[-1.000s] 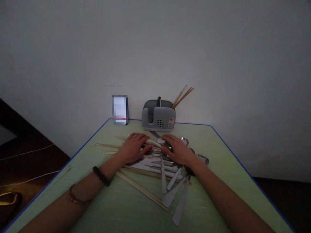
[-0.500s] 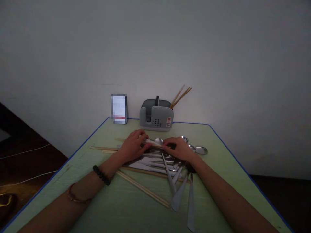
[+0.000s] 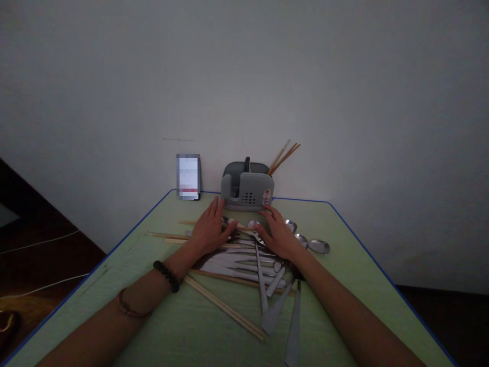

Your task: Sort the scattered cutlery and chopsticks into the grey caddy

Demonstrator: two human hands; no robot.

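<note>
Both my hands lie flat on a pile of cutlery (image 3: 248, 257) spread over a green table (image 3: 191, 326). My left hand (image 3: 209, 229) rests palm down with fingers stretched out on the left of the pile. My right hand (image 3: 278, 233) lies open on the right side, its fingertips close to the grey cutlery holder (image 3: 247, 192). The pile holds metal knives, spoons (image 3: 319, 246) and wooden chopsticks (image 3: 223, 307). Neither hand grips anything.
The grey holder stands at the table's far edge against the white wall, with a few chopsticks (image 3: 284, 157) leaning out of it. A small card (image 3: 188, 177) stands left of the holder. Cables (image 3: 46, 285) lie on the dark floor at left.
Both hands were curled over the utensils in the middle; now they are flattened and have slid forward toward the holder. Some knives at the near end have shifted.
</note>
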